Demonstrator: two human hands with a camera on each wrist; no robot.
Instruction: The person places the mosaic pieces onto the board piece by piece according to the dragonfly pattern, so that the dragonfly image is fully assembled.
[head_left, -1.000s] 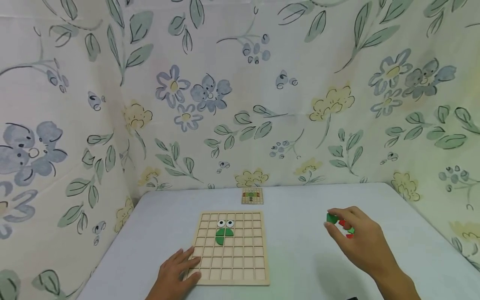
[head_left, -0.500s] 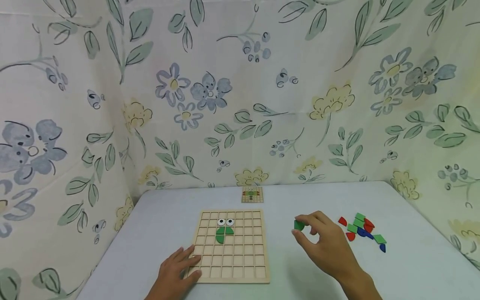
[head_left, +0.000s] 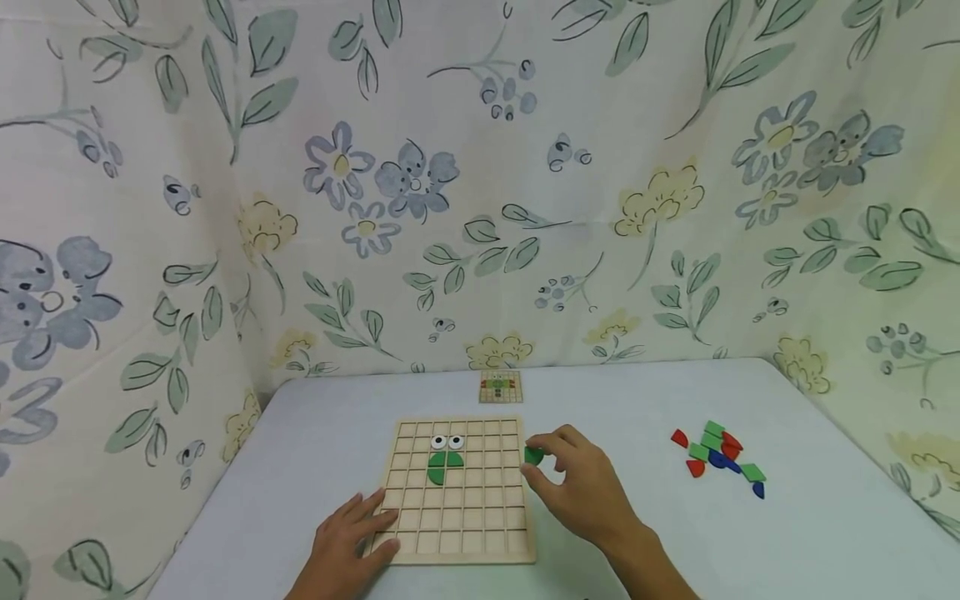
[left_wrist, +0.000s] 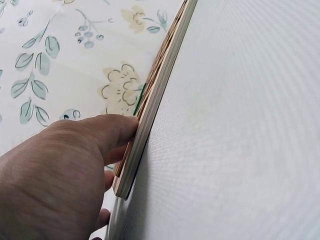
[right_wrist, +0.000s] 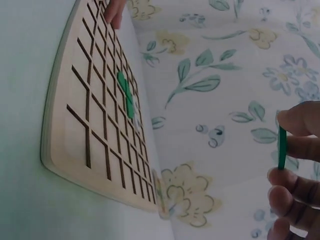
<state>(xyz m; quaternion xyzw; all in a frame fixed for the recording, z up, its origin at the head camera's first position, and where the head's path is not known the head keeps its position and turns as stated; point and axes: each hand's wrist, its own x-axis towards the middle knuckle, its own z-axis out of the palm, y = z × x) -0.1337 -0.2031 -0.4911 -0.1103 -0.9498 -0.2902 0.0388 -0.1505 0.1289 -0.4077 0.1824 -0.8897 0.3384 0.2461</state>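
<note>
My right hand [head_left: 581, 483] pinches a green quarter-round tile [head_left: 533, 455] between thumb and fingers, at the right edge of the wooden grid board [head_left: 480, 518]. In the right wrist view that green tile [right_wrist: 282, 146] appears edge-on, held up off the board. My left hand [head_left: 347, 542] rests on the board's lower left edge with its fingers spread; the left wrist view shows the thumb on the rim [left_wrist: 159, 95]. Two white eye tiles [head_left: 447, 442] sit in the upper part of the grid. Right below them lie three green quarter-round tiles [head_left: 437, 475].
To the right lies a loose group of red, green and blue tiles [head_left: 717, 458]. A small pattern card [head_left: 500, 387] showing a coloured figure on a grid lies at the table's back edge, before a floral cloth [head_left: 450, 183].
My right hand has carried the green tile leftward from the loose tiles to the board's right edge, uncovering the pile. The left hand has stayed on the board.
</note>
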